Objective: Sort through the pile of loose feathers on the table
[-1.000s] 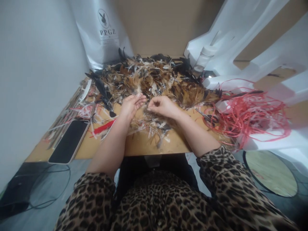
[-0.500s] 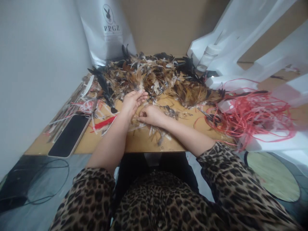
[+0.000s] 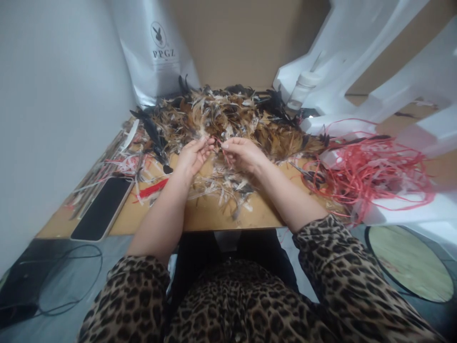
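My left hand [image 3: 195, 155] is closed in a pinch at the near edge of a heap of brown and black feathers [image 3: 228, 102]. A pale-based brown feather [image 3: 200, 125] rises from its fingertips, blending into the heap behind. Facing it, my right hand [image 3: 246, 153] pinches a thin red string [image 3: 224, 153], which hangs down from the fingers. The string's upper part reaches toward the left fingertips; whether it touches the feather cannot be made out. Loose feather scraps [image 3: 232, 188] lie on the table below both hands.
A phone [image 3: 102, 208] and a red tassel-like bundle [image 3: 153, 188] lie at left. Scissors [image 3: 310, 175] rest beside a tangle of red string [image 3: 378, 176] at right. Behind stand a white printed bag [image 3: 157, 71] and a clear bottle [image 3: 303, 89].
My right hand has risen from the table scraps toward my left fingertips, and a red string now shows in it. My left hand stays nearly in place, still pinching.
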